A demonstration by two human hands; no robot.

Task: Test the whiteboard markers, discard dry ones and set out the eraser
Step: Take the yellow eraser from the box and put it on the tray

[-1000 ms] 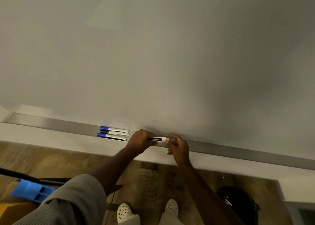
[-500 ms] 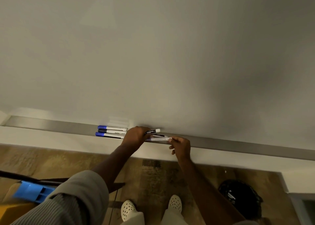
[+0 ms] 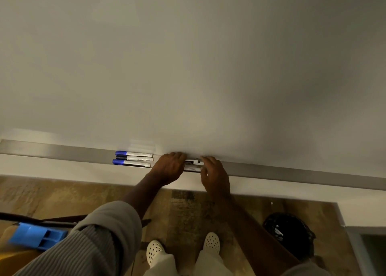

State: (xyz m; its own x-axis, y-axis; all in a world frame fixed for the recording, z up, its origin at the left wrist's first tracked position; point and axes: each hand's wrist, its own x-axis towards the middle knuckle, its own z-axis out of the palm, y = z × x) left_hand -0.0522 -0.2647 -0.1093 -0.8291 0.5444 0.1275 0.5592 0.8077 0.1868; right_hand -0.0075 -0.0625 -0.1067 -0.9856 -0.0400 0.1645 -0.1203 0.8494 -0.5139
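A large blank whiteboard [image 3: 188, 66] fills the view, with a grey metal tray [image 3: 292, 172] along its bottom edge. Three capped markers [image 3: 133, 159], two blue-capped and one dark-capped, lie side by side in the tray on the left. To their right, two more markers [image 3: 193, 165] lie together in the tray between my hands. My left hand [image 3: 169, 168] curls over their left ends, on the upper black-banded one. The fingers of my right hand [image 3: 215, 173] close on their right ends, at the lower white one. No eraser is recognisable.
A black bin [image 3: 290, 234] with a dark liner stands on the wooden floor at the lower right. A blue plastic object [image 3: 35, 236] rests on something yellow at the lower left. My feet in white shoes stand just below the tray.
My left hand has lowered the black-banded marker into the tray beside the white one. My right hand has slid left, closing the gap between the hands.
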